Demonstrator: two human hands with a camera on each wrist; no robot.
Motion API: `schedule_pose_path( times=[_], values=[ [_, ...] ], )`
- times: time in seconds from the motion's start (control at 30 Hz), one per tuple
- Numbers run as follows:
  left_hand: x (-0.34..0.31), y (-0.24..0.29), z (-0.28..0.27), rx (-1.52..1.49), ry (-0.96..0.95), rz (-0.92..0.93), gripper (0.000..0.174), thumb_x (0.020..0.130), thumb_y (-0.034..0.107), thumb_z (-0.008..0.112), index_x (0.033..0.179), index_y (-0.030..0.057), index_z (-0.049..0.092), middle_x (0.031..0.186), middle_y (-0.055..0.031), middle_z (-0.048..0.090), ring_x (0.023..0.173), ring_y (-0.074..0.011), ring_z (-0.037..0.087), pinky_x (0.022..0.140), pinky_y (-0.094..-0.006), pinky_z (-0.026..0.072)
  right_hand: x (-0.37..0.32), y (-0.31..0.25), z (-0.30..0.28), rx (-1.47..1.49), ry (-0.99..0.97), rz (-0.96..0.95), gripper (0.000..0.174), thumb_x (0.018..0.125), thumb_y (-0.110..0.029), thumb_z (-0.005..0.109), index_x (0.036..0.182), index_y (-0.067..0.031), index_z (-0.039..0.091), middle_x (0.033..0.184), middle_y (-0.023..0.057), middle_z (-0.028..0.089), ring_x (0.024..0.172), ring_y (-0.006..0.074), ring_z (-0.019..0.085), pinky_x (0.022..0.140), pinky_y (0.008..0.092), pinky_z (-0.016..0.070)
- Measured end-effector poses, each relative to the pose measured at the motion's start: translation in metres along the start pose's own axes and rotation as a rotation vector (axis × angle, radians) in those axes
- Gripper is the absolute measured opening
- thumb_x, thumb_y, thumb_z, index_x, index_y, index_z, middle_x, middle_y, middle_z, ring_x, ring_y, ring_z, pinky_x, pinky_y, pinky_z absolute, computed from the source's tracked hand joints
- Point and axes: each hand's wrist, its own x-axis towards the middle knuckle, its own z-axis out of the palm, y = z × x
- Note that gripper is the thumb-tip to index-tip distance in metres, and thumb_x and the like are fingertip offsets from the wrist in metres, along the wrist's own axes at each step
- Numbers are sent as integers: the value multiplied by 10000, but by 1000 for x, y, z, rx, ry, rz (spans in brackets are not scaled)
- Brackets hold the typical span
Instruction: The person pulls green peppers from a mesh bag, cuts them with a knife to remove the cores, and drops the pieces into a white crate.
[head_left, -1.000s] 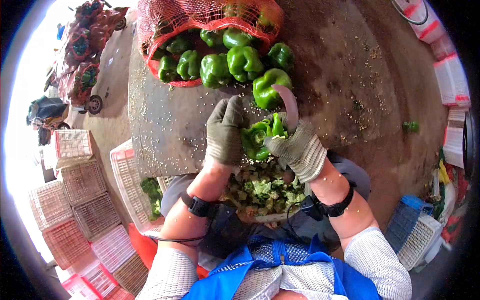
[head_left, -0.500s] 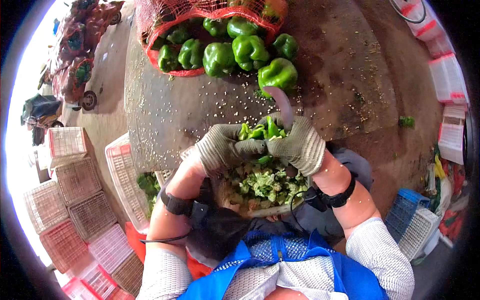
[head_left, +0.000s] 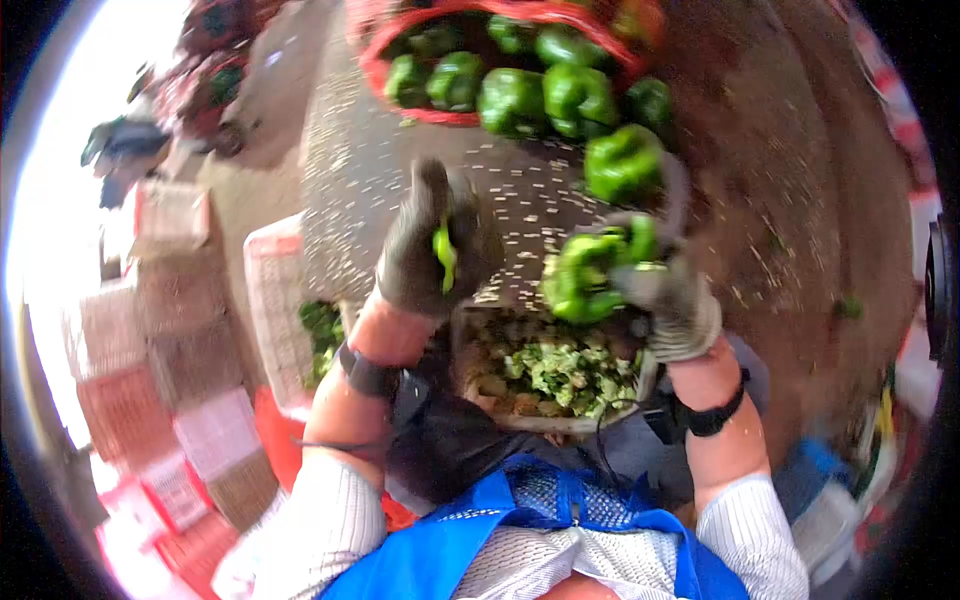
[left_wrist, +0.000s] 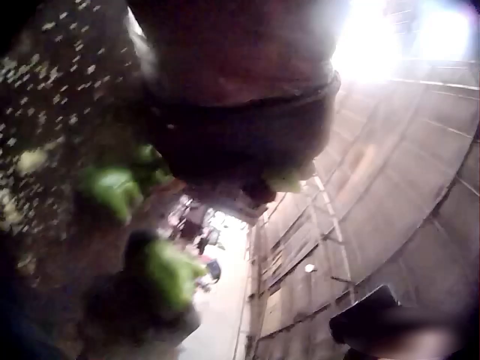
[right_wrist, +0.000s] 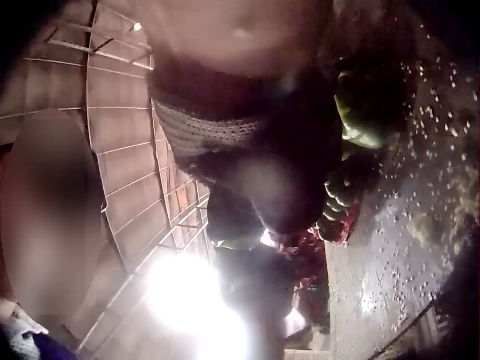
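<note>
My gloved left hand [head_left: 435, 245] is raised over the near edge of the board, holding a thin green pepper piece [head_left: 445, 258]. To its right, my gloved right hand [head_left: 675, 300] grips a cut-open green bell pepper [head_left: 580, 285], its hollow inside showing. A curved knife blade [head_left: 676, 195], blurred, sticks up from that same hand; its handle is hidden by the glove. Both hands are apart. In the left wrist view a blurred green pepper [left_wrist: 172, 274] shows below the dark left glove.
Whole green bell peppers [head_left: 513, 102] spill from a red mesh bag [head_left: 420, 116] at the back of the seed-strewn board [head_left: 350, 190]. Below the hands, a container [head_left: 560, 424] holds pale green cuttings. A crate [head_left: 275, 300] stands at left, with stacked crates [head_left: 125, 410] beyond.
The hands came together at the cut pepper, then parted. My left hand moved up and away with a green piece; my right moved right with the pepper and knife. The head view shifted.
</note>
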Motion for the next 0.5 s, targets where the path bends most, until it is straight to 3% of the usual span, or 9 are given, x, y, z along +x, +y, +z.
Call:
schedule_pose_path(
  times=[0.03,0.13,0.2,0.27,0.33,0.37,0.43,0.47,0.5],
  values=[
    [-3,24,-13,92,-1,71,495,986,595,424,734,173,491,549,-3,372,463,-169,373,469,-314,337,-4,-1,0,-12,45,59,489,762,-214,719,1198,-28,595,1091,56,664,997,189,638,899,335,533],
    [-48,82,-59,305,465,251,458,979,546,504,731,161,515,547,-26,480,411,-151,443,385,-277,319,-13,0,-12,104,92,-11,448,792,-129,634,1227,-37,576,1123,82,654,1004,200,640,883,331,537],
    [-96,100,-77,583,806,594,419,952,506,592,740,147,554,525,-13,474,397,-144,447,382,-260,329,-25,0,-38,117,112,52,442,788,-143,634,1212,-35,575,1133,98,637,1011,212,632,887,348,538],
    [-148,113,-125,722,1004,593,406,927,505,629,792,124,589,539,-5,486,398,-136,439,378,-263,323,-37,-3,-42,116,77,67,445,783,-168,657,1199,-34,571,1139,107,624,1017,220,624,879,364,542],
    [-201,122,-168,782,1253,176,405,904,496,653,949,95,627,588,13,515,400,-111,406,364,-269,288,-48,-10,-28,134,59,74,469,775,-196,705,1193,-31,572,1116,111,631,977,231,634,844,370,552],
    [-228,133,-188,982,1117,-91,493,853,497,705,1089,72,629,760,-57,627,562,-178,566,479,-327,453,-48,-9,-24,138,38,84,468,776,-201,709,1191,-32,574,1104,109,636,961,231,639,833,367,555],
    [-259,114,-221,1556,962,-174,701,796,511,754,1282,38,574,1186,-146,650,1062,-258,611,892,-356,498,-45,1,-20,147,7,105,467,778,-211,717,1187,-35,577,1079,106,644,929,233,648,810,362,561],
    [-270,123,-227,1729,847,-507,877,773,492,777,1456,75,420,1500,-186,422,1394,-307,374,1151,-358,302,-45,2,-13,95,9,57,458,794,-209,707,1201,-43,579,1053,104,655,892,235,659,781,359,569],
    [-264,129,-211,1828,855,-625,884,776,473,777,1476,88,398,1512,-181,406,1399,-309,370,1149,-358,307,-43,4,-12,96,-16,50,454,805,-205,702,1213,-48,578,1064,104,654,905,235,658,788,361,568]
  ],
)
